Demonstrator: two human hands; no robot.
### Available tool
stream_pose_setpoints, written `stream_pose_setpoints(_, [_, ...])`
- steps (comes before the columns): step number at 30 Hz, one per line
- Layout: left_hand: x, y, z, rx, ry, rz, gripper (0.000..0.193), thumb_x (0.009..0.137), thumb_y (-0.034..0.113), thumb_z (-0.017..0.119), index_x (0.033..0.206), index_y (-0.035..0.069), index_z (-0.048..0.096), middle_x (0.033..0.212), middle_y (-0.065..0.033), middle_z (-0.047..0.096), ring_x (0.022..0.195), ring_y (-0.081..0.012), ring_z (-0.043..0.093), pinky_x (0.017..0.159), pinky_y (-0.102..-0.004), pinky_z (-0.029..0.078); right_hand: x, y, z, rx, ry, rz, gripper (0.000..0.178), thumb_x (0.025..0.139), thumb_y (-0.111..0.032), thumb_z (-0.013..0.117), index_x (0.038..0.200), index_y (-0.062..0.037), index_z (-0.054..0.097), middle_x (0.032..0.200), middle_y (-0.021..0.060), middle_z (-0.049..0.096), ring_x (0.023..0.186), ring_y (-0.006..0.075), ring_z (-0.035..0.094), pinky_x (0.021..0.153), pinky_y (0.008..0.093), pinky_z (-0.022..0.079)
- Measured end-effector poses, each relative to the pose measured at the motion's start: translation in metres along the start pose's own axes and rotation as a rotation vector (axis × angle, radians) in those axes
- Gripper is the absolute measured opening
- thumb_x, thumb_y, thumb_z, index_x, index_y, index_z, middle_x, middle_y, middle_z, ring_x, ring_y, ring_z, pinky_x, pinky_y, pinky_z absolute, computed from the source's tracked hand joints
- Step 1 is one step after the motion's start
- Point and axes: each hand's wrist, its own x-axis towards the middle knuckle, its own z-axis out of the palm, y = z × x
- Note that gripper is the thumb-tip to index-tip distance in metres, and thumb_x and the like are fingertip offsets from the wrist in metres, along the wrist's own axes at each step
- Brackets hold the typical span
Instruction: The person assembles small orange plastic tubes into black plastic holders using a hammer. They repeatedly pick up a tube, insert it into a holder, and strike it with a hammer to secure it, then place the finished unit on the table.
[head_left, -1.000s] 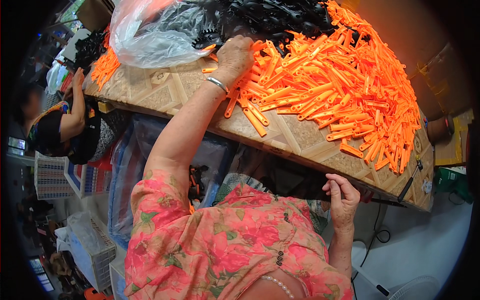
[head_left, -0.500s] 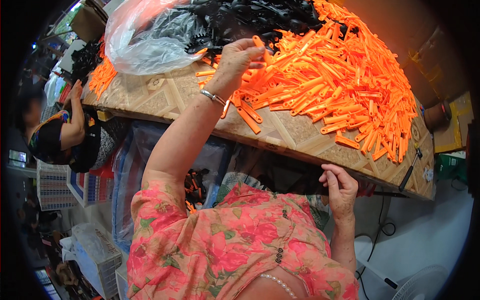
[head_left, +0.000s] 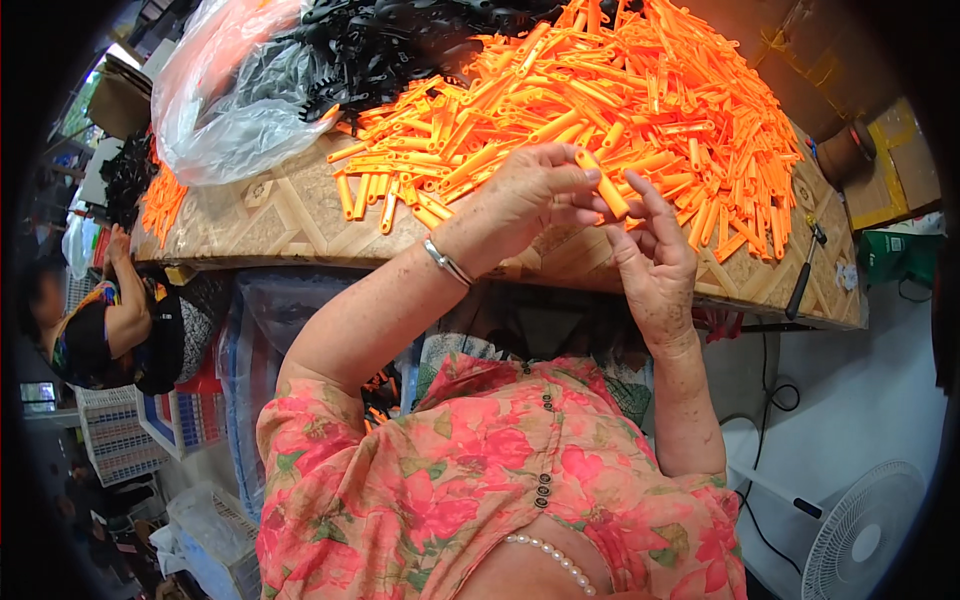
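"So, where's the orange piece (head_left: 602, 186) at this moment?"

"Up off the worktop (head_left: 290, 205), in the left hand (head_left: 525, 195). Its thumb and fingers are pinched on it, and the piece is tilted with one end toward the right hand (head_left: 658, 270)."

"And is the right hand gripping anything?"

"Its fingers are half curled and spread, right by the lower end of the piece. I can't tell whether they touch it, and I see nothing else in them."

"How far along would you say things are?"

"One piece is picked out and raised between the hands. Plenty is left: a big loose heap of orange pieces (head_left: 640, 110) covers much of the worktop, with a dark pile of black parts (head_left: 380, 50) behind it, next to a clear plastic bag (head_left: 225, 135)."

"Anything finished, then?"

"Hard to say. Below the worktop, a blue-edged container (head_left: 242, 410) sits near some black and orange bits (head_left: 374, 414), mostly hidden by the sleeve (head_left: 310, 420). They're too small and shaded for me to judge their state."
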Motion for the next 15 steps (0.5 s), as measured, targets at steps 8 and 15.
stream_pose_setpoints(8, [-0.007, -0.018, 0.001, 0.469, 0.011, -0.045, 0.018, 0.090, 0.019, 0.071, 0.094, 0.004, 0.063, 0.076, -0.0030, 0.066, 0.067, -0.0079, 0.063, 0.057, -0.0199, 0.051, -0.006, 0.011, -0.019, -0.280, -0.105, -0.125, 0.029, 0.085, 0.001, 0.068, 0.113, -0.0059, 0.067, 0.076, 0.0024, 0.063, 0.061, 0.0071, 0.052, 0.056, 0.0238, 0.044])
stream_pose_setpoints(15, [0.013, 0.020, -0.028, 1.538, 0.301, 0.680, 0.026, 0.081, 0.020, 0.077, 0.098, 0.005, 0.065, 0.079, -0.0069, 0.068, 0.064, -0.0162, 0.065, 0.058, -0.0305, 0.052, -0.001, 0.024, -0.017, -0.693, -0.173, -0.322, 0.022, 0.084, -0.005, 0.066, 0.106, -0.0085, 0.067, 0.091, 0.0091, 0.067, 0.080, 0.0274, 0.067, 0.067, 0.0369, 0.053])
